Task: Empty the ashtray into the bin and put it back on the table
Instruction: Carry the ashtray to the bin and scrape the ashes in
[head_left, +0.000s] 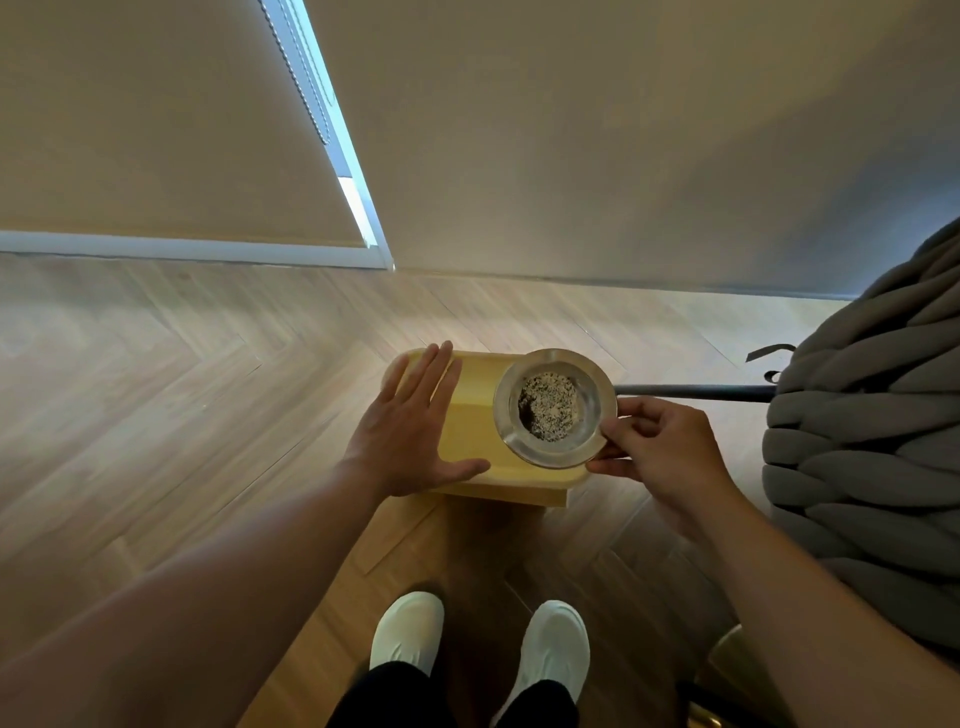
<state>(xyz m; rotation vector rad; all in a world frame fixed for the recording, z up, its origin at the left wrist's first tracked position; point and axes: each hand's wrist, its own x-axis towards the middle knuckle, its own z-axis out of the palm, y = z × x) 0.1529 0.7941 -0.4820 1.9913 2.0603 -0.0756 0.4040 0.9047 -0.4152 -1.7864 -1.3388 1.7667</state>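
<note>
Herringbone wood floor runs up to a beige wall, with a small yellow tabletop standing on it below the camera. At the tabletop's right end sits a round metal ashtray, its bowl full of speckled ash. Right hand pinches the ashtray's near-right rim between thumb and fingers. Left hand lies spread flat on the tabletop's left end. White shoes show below; a chunky grey knitted throw lies to the right.

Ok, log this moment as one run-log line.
stage: pickup | right hand: pinching rim of ashtray | ashtray: full, over small yellow table | left hand: open, flat on table | bin: not in view
</note>
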